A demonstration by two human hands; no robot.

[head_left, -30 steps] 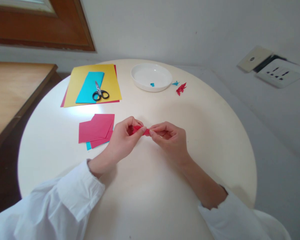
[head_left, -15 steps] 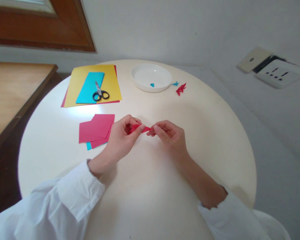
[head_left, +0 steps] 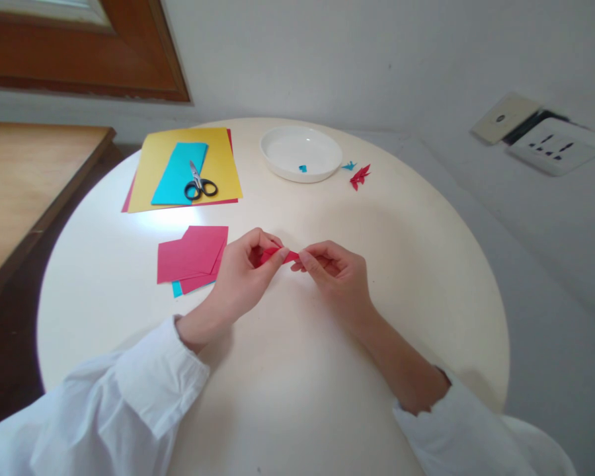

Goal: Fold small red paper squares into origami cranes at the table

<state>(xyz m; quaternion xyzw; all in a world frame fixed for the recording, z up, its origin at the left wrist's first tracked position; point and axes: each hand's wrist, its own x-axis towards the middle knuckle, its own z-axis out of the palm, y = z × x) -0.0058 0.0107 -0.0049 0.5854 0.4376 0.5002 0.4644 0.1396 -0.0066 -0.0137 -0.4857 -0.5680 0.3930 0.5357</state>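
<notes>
A small folded red paper [head_left: 291, 256] is held between my two hands above the middle of the table. My left hand [head_left: 248, 268] is closed on its left part, thumb on top. The thumb and fingers of my right hand [head_left: 334, 268] pinch its right tip. Part of the paper is hidden inside my left fingers. Beside my left hand lie several red paper squares [head_left: 191, 258], overlapping, with a blue piece [head_left: 177, 288] showing from underneath.
Scissors [head_left: 197, 182] rest on folded blue paper [head_left: 171, 178] over a yellow sheet [head_left: 223, 165]. A white dish [head_left: 282, 173] at the back holds a small blue paper piece [head_left: 303, 169]. To its right lie a blue paper figure [head_left: 349, 166] and red paper figures [head_left: 360, 177].
My right thumb has come down onto the tip of the red paper and now covers it. My left hand keeps its hold in nearly the same spot.
</notes>
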